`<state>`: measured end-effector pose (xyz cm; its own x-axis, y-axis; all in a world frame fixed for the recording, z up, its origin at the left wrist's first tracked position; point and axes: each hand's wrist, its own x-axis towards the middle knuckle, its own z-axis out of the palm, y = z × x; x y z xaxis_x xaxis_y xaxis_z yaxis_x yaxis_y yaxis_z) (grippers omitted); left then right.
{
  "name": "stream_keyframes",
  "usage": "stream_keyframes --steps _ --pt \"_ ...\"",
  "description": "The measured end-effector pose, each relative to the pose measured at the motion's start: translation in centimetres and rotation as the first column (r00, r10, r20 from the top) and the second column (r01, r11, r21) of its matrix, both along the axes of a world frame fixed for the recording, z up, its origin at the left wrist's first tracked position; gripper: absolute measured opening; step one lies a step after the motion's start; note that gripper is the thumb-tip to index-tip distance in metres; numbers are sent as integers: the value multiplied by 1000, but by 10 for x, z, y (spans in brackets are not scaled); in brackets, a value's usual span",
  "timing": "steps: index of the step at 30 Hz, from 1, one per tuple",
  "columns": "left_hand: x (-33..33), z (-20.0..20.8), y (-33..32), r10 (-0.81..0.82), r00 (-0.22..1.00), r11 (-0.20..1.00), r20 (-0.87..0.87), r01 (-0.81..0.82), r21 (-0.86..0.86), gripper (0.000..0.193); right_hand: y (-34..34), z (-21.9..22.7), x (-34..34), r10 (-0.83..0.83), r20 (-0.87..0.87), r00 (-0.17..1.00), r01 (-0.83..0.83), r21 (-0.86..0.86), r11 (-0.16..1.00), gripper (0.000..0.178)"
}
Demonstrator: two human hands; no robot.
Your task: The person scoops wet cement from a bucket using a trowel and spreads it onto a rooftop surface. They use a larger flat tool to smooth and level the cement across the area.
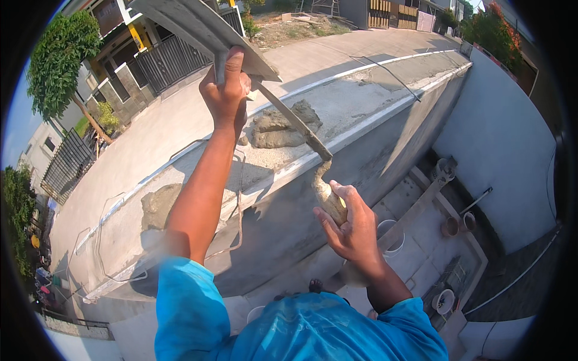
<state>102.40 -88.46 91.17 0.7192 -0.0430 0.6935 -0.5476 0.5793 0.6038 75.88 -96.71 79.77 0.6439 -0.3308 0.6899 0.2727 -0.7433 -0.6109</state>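
The left hand (pixel 226 96) has its grip curled firmly around the handle of a flat, straight-edged grey float (pixel 192 36), raised above a wall. The right hand (pixel 355 231) pinches its grip, thumb against fingers, on the rounded, mortar-crusted handle of a trowel (pixel 295 122); the long, thin blade slants up toward the float's corner, though contact cannot be told. Below, rough, lumpy wet-looking mortar (pixel 280 131) sits heaped on the grainy, pale wall top (pixel 355 99).
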Motion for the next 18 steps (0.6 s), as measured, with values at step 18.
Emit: stream_keyframes --steps 18 --pt "18 8 45 -338 926 941 167 339 22 26 -74 71 2 -214 -375 902 151 -189 970 46"
